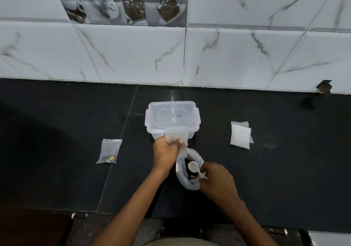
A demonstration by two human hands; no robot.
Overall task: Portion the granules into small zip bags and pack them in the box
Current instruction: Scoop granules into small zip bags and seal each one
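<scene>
left hand (165,150) grips small zip bag (175,135) by its limp top, just before the box (171,119) | right hand (216,179) pinches scoop (194,167) handle over granule pouch (188,171) on tabletop (57,131) | bag likely light, floppy, slippery: hold near mouth

Tabletop (57,116) dark polished stone, faint sheen. Wall tiles (237,55) glossy, marble-patterned. Box (171,119) clear hard plastic, smooth, lid frosted. Small zip bag (175,135) in my left grip thin clear film, crinkled. Scoop (193,167) matt white plastic. Filled bags (240,136) look cloudy white.
</scene>
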